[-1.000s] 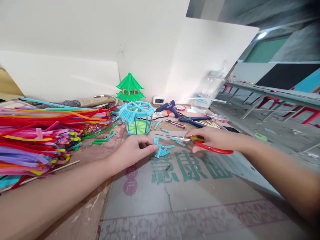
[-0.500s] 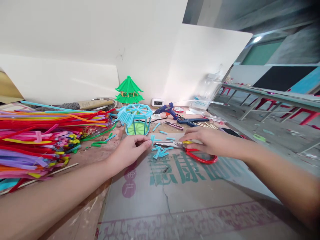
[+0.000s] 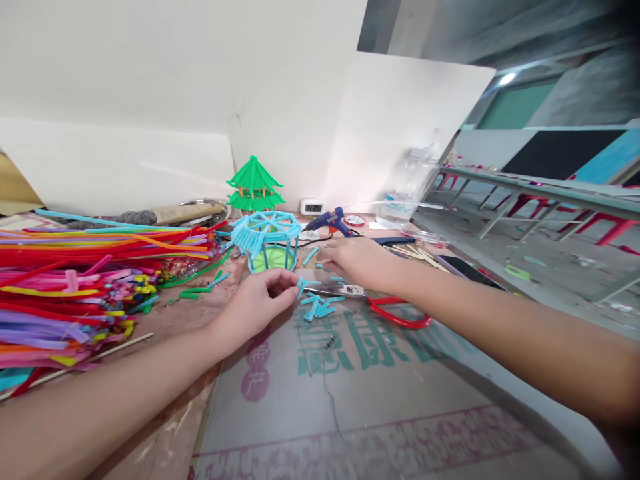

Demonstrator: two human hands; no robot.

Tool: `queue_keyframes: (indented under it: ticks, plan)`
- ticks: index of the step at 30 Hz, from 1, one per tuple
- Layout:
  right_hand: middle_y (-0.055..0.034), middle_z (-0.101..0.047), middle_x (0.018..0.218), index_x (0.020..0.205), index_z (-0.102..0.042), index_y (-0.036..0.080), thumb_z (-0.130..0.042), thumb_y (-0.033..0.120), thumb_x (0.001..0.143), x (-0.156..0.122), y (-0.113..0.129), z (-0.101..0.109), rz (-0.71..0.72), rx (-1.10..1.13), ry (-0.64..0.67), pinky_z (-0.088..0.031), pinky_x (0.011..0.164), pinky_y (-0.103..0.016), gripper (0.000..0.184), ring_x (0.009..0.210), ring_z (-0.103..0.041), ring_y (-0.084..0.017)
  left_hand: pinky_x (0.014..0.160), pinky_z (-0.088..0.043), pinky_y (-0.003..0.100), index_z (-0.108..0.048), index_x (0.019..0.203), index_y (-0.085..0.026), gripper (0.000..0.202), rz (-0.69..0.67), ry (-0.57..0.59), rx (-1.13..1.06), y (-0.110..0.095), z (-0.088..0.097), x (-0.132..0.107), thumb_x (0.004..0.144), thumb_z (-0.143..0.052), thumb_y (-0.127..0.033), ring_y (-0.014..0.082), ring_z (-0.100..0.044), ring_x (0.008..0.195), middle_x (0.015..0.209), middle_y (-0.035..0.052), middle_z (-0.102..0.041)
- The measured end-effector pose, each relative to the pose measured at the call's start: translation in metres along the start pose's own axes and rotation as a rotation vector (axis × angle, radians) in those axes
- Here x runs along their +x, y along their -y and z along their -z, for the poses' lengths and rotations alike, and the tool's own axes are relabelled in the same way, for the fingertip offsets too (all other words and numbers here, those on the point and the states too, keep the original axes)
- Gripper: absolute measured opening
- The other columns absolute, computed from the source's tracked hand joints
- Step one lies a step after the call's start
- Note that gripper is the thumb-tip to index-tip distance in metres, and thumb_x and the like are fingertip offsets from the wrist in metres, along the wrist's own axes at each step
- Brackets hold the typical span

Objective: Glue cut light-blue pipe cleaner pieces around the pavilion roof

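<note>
My left hand (image 3: pixel 257 303) rests on the cardboard mat (image 3: pixel 350 380) with thumb and fingers pinched on a short blue straw piece (image 3: pixel 301 287). A small heap of cut blue pieces (image 3: pixel 317 305) lies just right of it. My right hand (image 3: pixel 353 261) stretches palm down over the mat, fingers extended toward loose blue pieces beside the blue straw pavilion (image 3: pixel 270 239). It holds nothing. The red-handled scissors (image 3: pixel 385 305) lie flat on the mat below my right wrist.
A big pile of coloured straws (image 3: pixel 75 273) fills the left. A green straw pavilion (image 3: pixel 254 183), a small clock (image 3: pixel 313 207), a blue glue gun (image 3: pixel 333 220), wooden sticks (image 3: pixel 417 252) and a plastic bottle (image 3: pixel 407 190) stand at the back.
My right hand laid the scissors down on the mat, let go and reached left and forward toward the blue pavilion. My left hand stayed pinched by the blue pieces.
</note>
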State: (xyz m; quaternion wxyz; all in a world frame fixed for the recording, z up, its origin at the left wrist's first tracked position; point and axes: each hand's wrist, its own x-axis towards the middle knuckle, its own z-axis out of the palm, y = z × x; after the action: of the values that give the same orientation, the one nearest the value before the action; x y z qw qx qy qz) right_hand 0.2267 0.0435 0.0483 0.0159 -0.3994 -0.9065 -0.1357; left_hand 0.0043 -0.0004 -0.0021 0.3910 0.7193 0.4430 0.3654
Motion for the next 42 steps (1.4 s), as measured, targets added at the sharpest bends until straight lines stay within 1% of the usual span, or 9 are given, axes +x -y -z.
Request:
queue_keyframes:
  ticks: [5, 10, 15, 23, 25, 28, 34, 37, 42]
  plan:
    - [-0.0104, -0.073, 0.095, 0.118, -0.066, 0.022, -0.046, 0.027, 0.094, 0.031, -0.014, -0.016, -0.064, 0.023, 0.021, -0.036, 0.066, -0.027, 0.033, 0.084, -0.065, -0.022, 0.071, -0.048, 0.026, -0.050, 0.091, -0.020, 0.015, -0.002, 0.011, -0.102, 0.006, -0.001, 0.002, 0.081, -0.055, -0.031, 0.0162, -0.066, 0.075, 0.077, -0.0003, -0.070]
    - [-0.0078, -0.073, 0.087, 0.105, -0.072, 0.021, -0.051, 0.023, 0.089, 0.039, -0.014, -0.027, -0.037, 0.064, 0.059, -0.033, 0.065, -0.025, 0.026, 0.080, -0.063, -0.019, 0.073, -0.047, 0.027, -0.049, 0.093, -0.020, 0.019, 0.013, 0.027, -0.134, 0.006, 0.000, 0.003, 0.084, -0.055, -0.036, 0.0166, -0.066, 0.077, 0.077, 0.0002, -0.070]
    - [-0.0079, -0.070, 0.078, 0.100, -0.069, 0.019, -0.050, 0.021, 0.088, 0.029, -0.010, -0.029, -0.077, 0.013, -0.127, -0.030, 0.058, -0.027, 0.022, 0.069, -0.060, -0.020, 0.074, -0.046, 0.026, -0.052, 0.089, -0.018, 0.022, -0.015, 0.023, -0.174, 0.007, -0.001, 0.003, 0.086, -0.055, -0.040, 0.0161, -0.064, 0.077, 0.078, 0.0015, -0.069]
    - [-0.0022, -0.068, 0.080, 0.079, -0.065, 0.019, -0.062, 0.029, 0.085, -0.013, 0.035, -0.006, -0.193, 0.846, -0.364, -0.047, 0.069, -0.027, 0.012, 0.075, -0.063, -0.016, 0.065, -0.041, 0.023, -0.063, 0.079, -0.015, 0.027, -0.063, 0.039, -0.017, 0.000, 0.002, 0.001, 0.085, -0.056, -0.041, 0.0133, -0.053, 0.068, 0.072, -0.0009, -0.061]
    - [-0.0017, -0.070, 0.081, 0.085, -0.061, 0.020, -0.065, 0.028, 0.082, -0.018, 0.048, -0.008, -0.259, 1.112, -0.388, -0.049, 0.069, -0.029, 0.009, 0.076, -0.066, -0.017, 0.066, -0.041, 0.023, -0.066, 0.081, -0.015, 0.027, -0.057, 0.041, 0.001, -0.002, 0.003, 0.001, 0.085, -0.056, -0.041, 0.0134, -0.054, 0.068, 0.073, -0.0005, -0.064]
    - [0.0005, -0.072, 0.076, 0.104, -0.053, 0.023, -0.067, 0.029, 0.080, -0.020, 0.058, -0.017, -0.331, 1.465, -0.364, -0.052, 0.069, -0.031, 0.029, 0.073, -0.068, -0.017, 0.067, -0.042, 0.023, -0.069, 0.084, -0.015, 0.028, -0.060, 0.057, 0.020, -0.001, 0.003, 0.000, 0.086, -0.056, -0.040, 0.0135, -0.056, 0.070, 0.076, 0.0002, -0.066]
    - [0.0019, -0.065, 0.072, 0.077, -0.059, 0.019, -0.072, 0.036, 0.076, -0.020, 0.060, -0.028, -0.439, 1.517, -0.379, -0.047, 0.067, -0.027, 0.022, 0.069, -0.061, -0.012, 0.066, -0.044, 0.023, -0.070, 0.088, -0.015, 0.028, -0.073, 0.041, 0.045, 0.000, 0.004, -0.001, 0.086, -0.057, -0.039, 0.0127, -0.056, 0.067, 0.076, -0.0004, -0.067]
    - [0.0037, -0.061, 0.067, 0.076, -0.061, 0.018, -0.073, 0.037, 0.076, -0.020, 0.062, -0.029, -0.460, 1.491, -0.374, -0.045, 0.062, -0.025, 0.021, 0.063, -0.056, -0.010, 0.066, -0.045, 0.023, -0.070, 0.087, -0.016, 0.026, -0.092, 0.051, 0.054, 0.000, 0.003, -0.001, 0.086, -0.056, -0.038, 0.0125, -0.056, 0.067, 0.076, -0.0008, -0.068]
    - [0.0004, -0.069, 0.071, 0.080, -0.059, 0.018, -0.071, 0.036, 0.078, -0.019, 0.066, -0.029, -0.411, 1.638, -0.259, -0.050, 0.068, -0.026, 0.022, 0.066, -0.063, -0.011, 0.069, -0.045, 0.022, -0.070, 0.087, -0.016, 0.026, -0.131, 0.042, 0.050, 0.001, 0.003, 0.001, 0.087, -0.056, -0.038, 0.0127, -0.059, 0.071, 0.079, -0.0009, -0.070]
